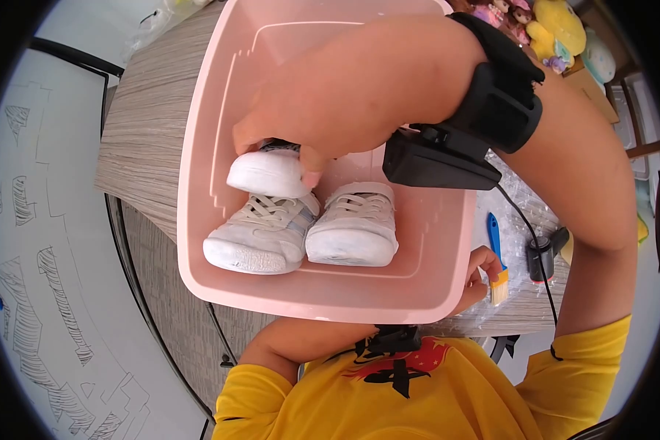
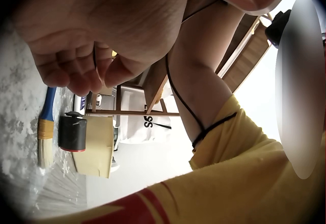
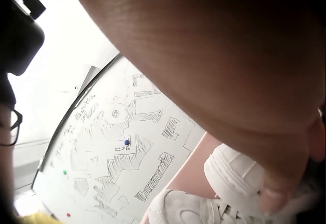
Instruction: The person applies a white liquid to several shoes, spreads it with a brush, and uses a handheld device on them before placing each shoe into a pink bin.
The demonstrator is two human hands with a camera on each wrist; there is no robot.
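My right hand (image 1: pixel 359 88) reaches over the pink basin (image 1: pixel 323 304) and grips a white shoe (image 1: pixel 268 172) at its rounded end, fingers on one side and thumb on the other. The rest of that shoe is hidden under the hand; in the right wrist view the thumb presses against the held shoe (image 3: pixel 232 170). Below it in the basin lie a laced white sneaker with a grey stripe (image 1: pixel 253 235) and another white sneaker (image 1: pixel 356 224). Beside the basin's near right corner is my left hand (image 1: pixel 477 282), fingers loosely curled with nothing in them, close to a blue-handled brush (image 1: pixel 496 242).
A black cylinder with a red rim (image 1: pixel 540 258) stands near the brush on crinkled clear plastic (image 1: pixel 517 198). The wooden table (image 1: pixel 143 117) shows left of the basin, beside a whiteboard with drawings (image 1: pixel 44 293). Plush toys (image 1: pixel 557 33) sit at the upper right.
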